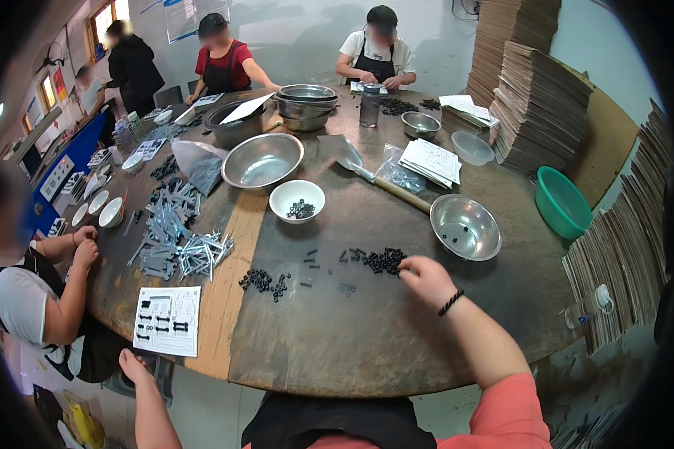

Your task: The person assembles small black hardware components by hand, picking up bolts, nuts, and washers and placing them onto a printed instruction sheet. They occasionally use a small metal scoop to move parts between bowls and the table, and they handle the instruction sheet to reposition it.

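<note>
My right hand [428,281], with a dark braided band at its wrist, reaches to a pile of small black cylindrical parts [384,260] on the table. Its fingertips are drawn together at the pile's right edge; what they pinch is too small to make out. My left hand [133,367] hangs by the table's front edge, fingers apart and nothing visible in it. Just beyond it lies a printed sheet [167,322] with black parts set out on it. Small black nut-like rings [259,281] are scattered left of the pile, and a few short black pins [311,259] lie between.
Silver bolts [204,254] and grey flat wrenches [168,224] are heaped at left. A white bowl [297,202] of black parts, steel bowls [466,227], a wooden-handled shovel [382,183] and a green basin [562,202] stand around. Cardboard stacks [539,108] rise at right. Several people sit or stand beyond and left.
</note>
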Demonstrator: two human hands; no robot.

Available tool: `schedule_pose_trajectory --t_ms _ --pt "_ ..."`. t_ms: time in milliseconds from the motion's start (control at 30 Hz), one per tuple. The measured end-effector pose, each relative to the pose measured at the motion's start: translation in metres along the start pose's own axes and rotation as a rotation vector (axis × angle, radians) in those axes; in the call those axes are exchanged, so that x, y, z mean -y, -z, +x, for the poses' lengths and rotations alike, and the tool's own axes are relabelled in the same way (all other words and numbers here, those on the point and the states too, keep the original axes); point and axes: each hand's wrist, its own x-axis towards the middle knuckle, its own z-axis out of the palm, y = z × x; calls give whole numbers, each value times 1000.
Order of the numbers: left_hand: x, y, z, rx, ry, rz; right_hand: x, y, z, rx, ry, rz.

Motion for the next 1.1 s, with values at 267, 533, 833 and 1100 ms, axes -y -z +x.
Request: schedule_pose_trajectory --t_ms 267,533,833,1100 --pt "-80 -65 -217 726 -905 445 -79 32 122 -357 -358 811" --pt "-79 -103 -264 970 -1210 516 -144 29 225 -792 -493 1473" --pt "-50 -81 -262 1017 -1144 626 -171 16 284 -1060 -596 1590" --pt "-59 -83 -263 1094 -1101 631 -231 23 309 -981 -724 1584"
